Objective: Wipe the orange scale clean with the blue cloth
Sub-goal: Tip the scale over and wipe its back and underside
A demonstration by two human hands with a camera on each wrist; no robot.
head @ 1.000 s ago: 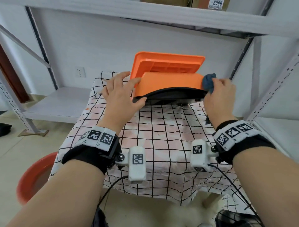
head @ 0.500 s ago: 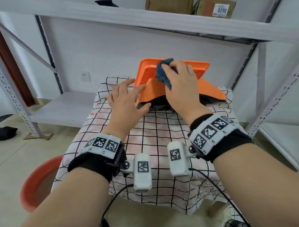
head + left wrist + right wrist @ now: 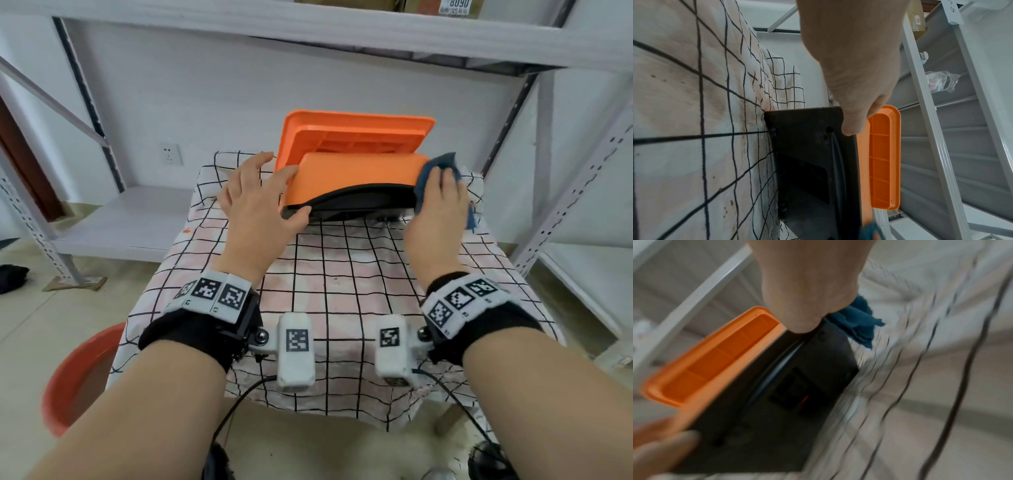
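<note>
The orange scale [image 3: 356, 174] stands tilted up on the checked tablecloth, black underside toward me and orange platform behind. My left hand [image 3: 297, 194] holds its left end, thumb on the black base [image 3: 807, 146] and fingers on the orange side. My right hand [image 3: 438, 195] grips the bunched blue cloth [image 3: 442, 162] and presses it against the scale's right end. The right wrist view is blurred; it shows the blue cloth [image 3: 857, 321] beside the black base and the orange platform [image 3: 715, 356].
The checked tablecloth [image 3: 342, 274] covers a small table. Grey shelving surrounds it: a shelf board [image 3: 308, 31] overhead, an upright [image 3: 575, 192] close on the right, a low shelf [image 3: 123, 222] on the left. A red basin [image 3: 75, 377] sits on the floor, lower left.
My right hand swept the blue cloth from the scale's right end to the upper left of the platform and back to the right end. The left hand kept its hold.
</note>
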